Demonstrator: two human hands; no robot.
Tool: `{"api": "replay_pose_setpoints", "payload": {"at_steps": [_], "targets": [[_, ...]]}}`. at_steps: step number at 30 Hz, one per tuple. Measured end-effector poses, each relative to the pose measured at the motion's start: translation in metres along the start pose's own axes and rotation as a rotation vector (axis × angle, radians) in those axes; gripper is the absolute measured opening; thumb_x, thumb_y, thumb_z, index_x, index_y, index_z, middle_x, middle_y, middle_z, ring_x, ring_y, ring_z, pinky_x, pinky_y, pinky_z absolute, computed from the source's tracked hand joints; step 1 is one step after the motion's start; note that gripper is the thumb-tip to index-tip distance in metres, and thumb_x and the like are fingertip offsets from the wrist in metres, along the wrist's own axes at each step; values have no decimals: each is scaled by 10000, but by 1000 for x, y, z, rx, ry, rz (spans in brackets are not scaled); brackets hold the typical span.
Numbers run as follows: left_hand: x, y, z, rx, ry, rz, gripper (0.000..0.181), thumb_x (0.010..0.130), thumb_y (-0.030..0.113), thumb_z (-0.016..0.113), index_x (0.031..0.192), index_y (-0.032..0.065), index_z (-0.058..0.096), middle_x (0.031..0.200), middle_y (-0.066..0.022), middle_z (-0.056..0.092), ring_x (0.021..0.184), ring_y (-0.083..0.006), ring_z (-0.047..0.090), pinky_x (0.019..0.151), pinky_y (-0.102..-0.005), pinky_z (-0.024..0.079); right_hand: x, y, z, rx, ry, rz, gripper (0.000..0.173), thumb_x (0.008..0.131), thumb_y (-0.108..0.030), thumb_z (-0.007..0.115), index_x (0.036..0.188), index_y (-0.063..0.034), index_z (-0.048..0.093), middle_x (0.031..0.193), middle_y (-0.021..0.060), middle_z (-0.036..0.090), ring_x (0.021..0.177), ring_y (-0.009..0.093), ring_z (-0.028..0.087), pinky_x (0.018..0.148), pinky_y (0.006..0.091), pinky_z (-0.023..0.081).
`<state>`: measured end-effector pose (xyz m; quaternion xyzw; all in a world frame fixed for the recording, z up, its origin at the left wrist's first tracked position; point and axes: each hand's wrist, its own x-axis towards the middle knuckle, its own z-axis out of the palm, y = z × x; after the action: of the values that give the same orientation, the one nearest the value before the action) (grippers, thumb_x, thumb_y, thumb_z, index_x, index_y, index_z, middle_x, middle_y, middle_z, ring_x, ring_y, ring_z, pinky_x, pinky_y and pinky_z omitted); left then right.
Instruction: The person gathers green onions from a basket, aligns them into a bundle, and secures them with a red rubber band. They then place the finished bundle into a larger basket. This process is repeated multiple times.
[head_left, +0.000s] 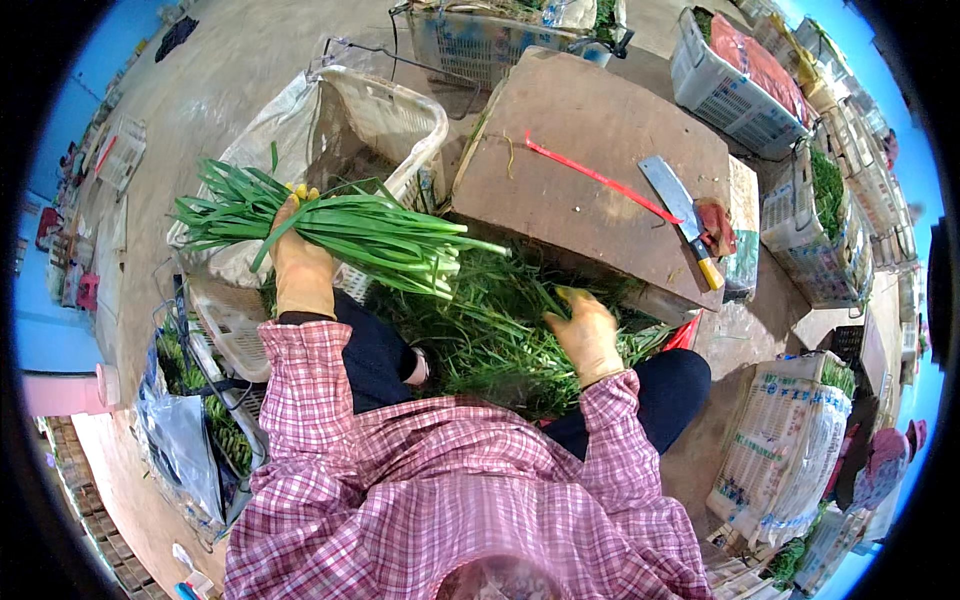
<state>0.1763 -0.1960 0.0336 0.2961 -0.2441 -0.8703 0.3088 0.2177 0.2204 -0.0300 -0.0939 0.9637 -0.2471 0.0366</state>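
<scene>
My left hand (301, 262), in a yellowish glove, is closed around a large bunch of long green leafy stalks (375, 236) with pale cut ends pointing right. The bunch is held over the near edge of a white plastic basket with a cloth liner (262, 124). My right hand (586, 330), gloved too, is over a heap of loose greens (495, 330) between my knees; its fingers are partly bent, and whether they grip a stalk I cannot tell. Beyond the heap, a brown board-topped block (592, 127) carries a red strip (600, 178) and a cleaver (681, 217).
A crumpled dark red cloth (715, 225) lies by the cleaver. White crates of greens (799, 217) stand at the right, a wrapped crate (780, 450) at the lower right. Another basket (487, 45) is beyond the block. A plastic-covered crate (180, 442) is at my left.
</scene>
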Motion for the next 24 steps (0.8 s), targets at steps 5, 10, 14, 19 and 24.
{"api": "replay_pose_setpoints", "payload": {"at_steps": [5,10,14,19,24], "targets": [[-10,-19,-2,-14,-47,14,204,962,78,574,1160,52,617,1078,-110,665,963,-265,641,904,-485,555,31,-99,-12,1174,-124,194,373,868,-116,762,1210,0,670,1032,65,733,914,129,655,857,267,512],[-30,-36,13,-10,-36,-7,209,970,60,559,1171,57,615,1074,-108,665,962,-274,636,908,-480,555,44,-97,7,1408,43,280,184,871,-59,720,1035,26,725,931,73,743,785,131,640,738,280,499],[-5,-17,-1,-47,28,24,202,964,58,566,1157,40,621,1069,-116,670,957,-276,649,907,-443,559,40,-30,16,1463,224,421,164,908,-90,679,1004,33,728,917,101,740,787,164,667,732,296,524],[1,-20,9,-31,44,100,191,974,56,561,1155,32,616,1053,-121,670,957,-273,651,902,-408,563,17,-26,12,757,310,191,200,895,-160,708,1034,-23,754,920,131,746,853,181,688,793,304,524],[-23,-46,22,10,49,72,179,967,31,578,1141,26,620,1059,-133,660,933,-265,649,874,-402,572,30,-114,8,317,172,-114,274,782,-324,804,851,-61,769,830,146,711,827,314,677,770,401,524]]}}
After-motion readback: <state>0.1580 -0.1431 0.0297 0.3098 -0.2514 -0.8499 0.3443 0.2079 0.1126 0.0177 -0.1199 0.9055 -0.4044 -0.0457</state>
